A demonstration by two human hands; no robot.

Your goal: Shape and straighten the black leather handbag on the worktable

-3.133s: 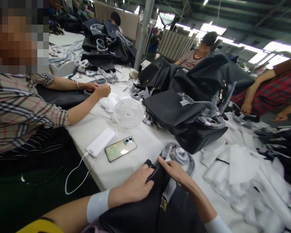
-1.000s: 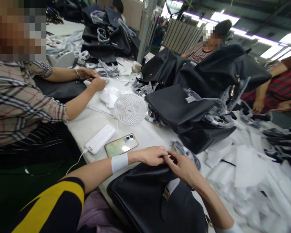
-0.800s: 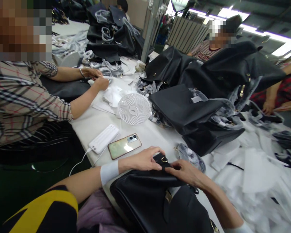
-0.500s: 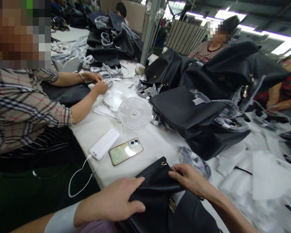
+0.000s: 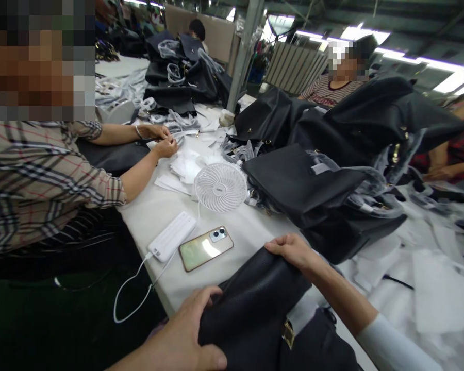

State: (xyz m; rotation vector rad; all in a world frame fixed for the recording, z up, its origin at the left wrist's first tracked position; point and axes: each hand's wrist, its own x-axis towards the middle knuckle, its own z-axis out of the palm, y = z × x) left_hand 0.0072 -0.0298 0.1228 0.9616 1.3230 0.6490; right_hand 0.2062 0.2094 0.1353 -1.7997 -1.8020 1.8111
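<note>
a black leather handbag (image 5: 255, 304) lies at the table's (image 5: 232, 226) near edge, at six o'clock from a white desk fan (image 5: 220, 187), looking soft, limp and fairly light, best gripped at its folded top. the left hand (image 5: 187, 337) curls half-closed on its near corner, while the right hand (image 5: 292, 252) pinches the far fold, fingers (image 5: 274, 247) bent shut.

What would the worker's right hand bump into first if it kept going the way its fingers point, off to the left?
Probably the gold phone lying flat on the white table. The right hand grips the black bag; depth is uncertain.
</note>
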